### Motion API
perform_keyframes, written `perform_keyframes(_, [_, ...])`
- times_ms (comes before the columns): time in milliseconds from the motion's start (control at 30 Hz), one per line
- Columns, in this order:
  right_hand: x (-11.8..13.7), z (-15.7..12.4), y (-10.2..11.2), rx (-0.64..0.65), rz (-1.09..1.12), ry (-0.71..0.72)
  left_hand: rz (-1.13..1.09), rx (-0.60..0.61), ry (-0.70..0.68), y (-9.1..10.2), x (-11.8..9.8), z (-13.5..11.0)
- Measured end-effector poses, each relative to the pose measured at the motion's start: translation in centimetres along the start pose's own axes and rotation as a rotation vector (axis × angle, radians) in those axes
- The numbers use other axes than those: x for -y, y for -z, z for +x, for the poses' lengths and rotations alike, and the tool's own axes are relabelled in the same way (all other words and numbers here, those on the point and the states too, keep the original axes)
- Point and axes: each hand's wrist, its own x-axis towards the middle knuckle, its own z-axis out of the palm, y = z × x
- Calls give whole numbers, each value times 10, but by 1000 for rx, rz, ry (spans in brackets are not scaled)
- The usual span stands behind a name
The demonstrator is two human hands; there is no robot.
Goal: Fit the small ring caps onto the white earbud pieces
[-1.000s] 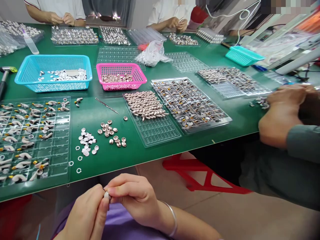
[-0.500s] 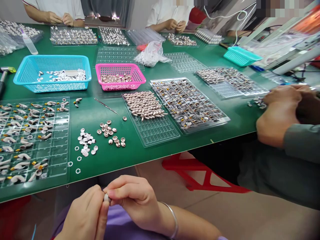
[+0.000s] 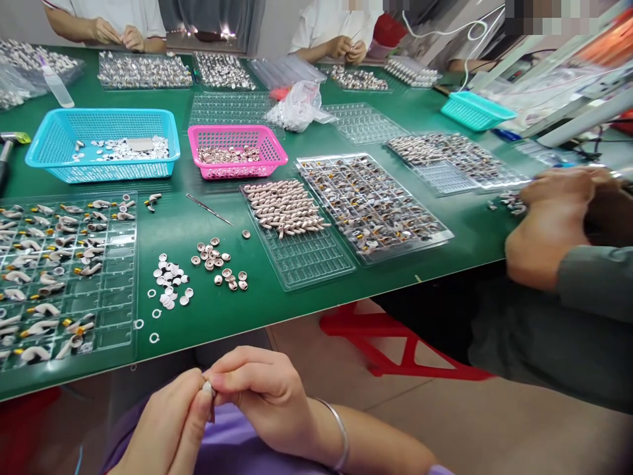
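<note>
Below the table's front edge, my left hand (image 3: 168, 419) and my right hand (image 3: 270, 396) meet over my lap. Between their pinched fingertips is a small pale earbud housing (image 3: 208, 388), mostly covered by the fingers. On the table in front lie loose round earbud shells (image 3: 213, 256), brown with hollow insides. Left of them is a scatter of white discs (image 3: 169, 280), with several thin white rings (image 3: 154, 338) nearer the edge. A clear compartment tray (image 3: 116, 300) at the left holds curved earbud parts with yellow bits.
Tweezers (image 3: 208, 208) lie behind the loose shells. A blue basket (image 3: 49, 155) and a pink basket (image 3: 237, 134) stand further back. Filled trays (image 3: 373, 204) cover the middle right. A co-worker's hands (image 3: 548, 218) work at the right; two people sit opposite. A red stool (image 3: 395, 343) is below.
My left thumb has shifted up slightly against the earbud housing, and its tip now shows more. Both hands stay in nearly the same place. The table's contents look the same.
</note>
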Motion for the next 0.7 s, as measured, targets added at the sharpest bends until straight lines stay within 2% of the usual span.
perform_keyframes(133, [0, 4, 5, 51, 14, -30, 64, -6, 1, 1, -4, 3])
perform_keyframes(333, [3, 20, 18, 232, 14, -115, 63, 32, 10, 7, -12, 5])
perform_keyframes(533, [0, 33, 25, 402, 47, -109, 30, 147, 82, 11, -15, 5])
perform_keyframes(700, [-1, 35, 26, 505, 98, -230, -28, 175, 174, 11, -17, -2])
